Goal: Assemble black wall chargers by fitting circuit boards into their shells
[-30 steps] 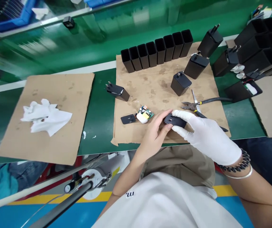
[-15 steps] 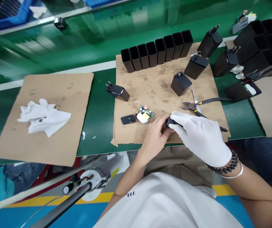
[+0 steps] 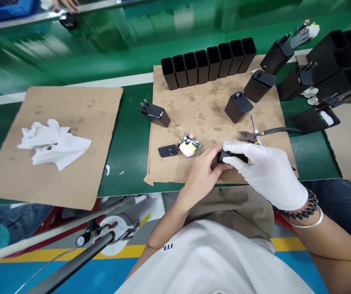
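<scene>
left hand [image 3: 201,173] bare, right hand [image 3: 265,171] gloved: both pinch black charger shell [image 3: 232,156] | cutters [image 3: 250,136] near | risk: shell slips, seemingly fingertip-held only

Green workbench [image 3: 126,134] runs across the view, a white stripe along it and glossy green surface beyond, catching blurred reflections of light. Two stained cardboard sheets lie on it, left [image 3: 56,163] and centre [image 3: 200,110]. Below the bench edge, blue floor [image 3: 25,277] with a yellow line [image 3: 41,255].
</scene>
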`<state>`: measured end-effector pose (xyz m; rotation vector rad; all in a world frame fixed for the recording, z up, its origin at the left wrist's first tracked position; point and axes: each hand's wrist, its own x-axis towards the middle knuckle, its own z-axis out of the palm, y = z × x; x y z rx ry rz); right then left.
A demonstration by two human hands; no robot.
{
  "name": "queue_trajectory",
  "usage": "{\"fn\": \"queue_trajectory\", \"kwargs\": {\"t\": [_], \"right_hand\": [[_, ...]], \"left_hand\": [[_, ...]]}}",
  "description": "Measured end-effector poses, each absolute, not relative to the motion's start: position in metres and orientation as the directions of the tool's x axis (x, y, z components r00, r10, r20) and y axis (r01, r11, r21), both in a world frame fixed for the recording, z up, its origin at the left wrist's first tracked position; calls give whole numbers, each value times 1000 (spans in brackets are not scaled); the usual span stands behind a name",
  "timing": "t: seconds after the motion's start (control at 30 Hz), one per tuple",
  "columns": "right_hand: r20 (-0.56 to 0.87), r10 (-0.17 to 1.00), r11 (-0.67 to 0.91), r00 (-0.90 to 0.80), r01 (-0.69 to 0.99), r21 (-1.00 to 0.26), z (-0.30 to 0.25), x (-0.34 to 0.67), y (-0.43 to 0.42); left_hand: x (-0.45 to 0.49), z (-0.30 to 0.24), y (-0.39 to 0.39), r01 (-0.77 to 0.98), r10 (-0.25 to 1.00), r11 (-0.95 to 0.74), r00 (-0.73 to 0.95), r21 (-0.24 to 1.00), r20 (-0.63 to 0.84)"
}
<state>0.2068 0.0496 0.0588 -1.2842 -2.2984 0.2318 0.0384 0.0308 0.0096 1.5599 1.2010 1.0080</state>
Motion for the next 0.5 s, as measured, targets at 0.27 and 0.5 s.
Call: {"fn": "queue_trajectory", "kwargs": {"t": [0.27, 0.5], "right_hand": [[506, 811, 572, -293, 577, -583, 29, 219, 36], [463, 807, 586, -366, 596, -549, 31, 232, 35]], "left_hand": [[38, 12, 30, 247, 977, -103, 205, 964, 52], [38, 13, 29, 242, 979, -94, 196, 966, 47]]}}
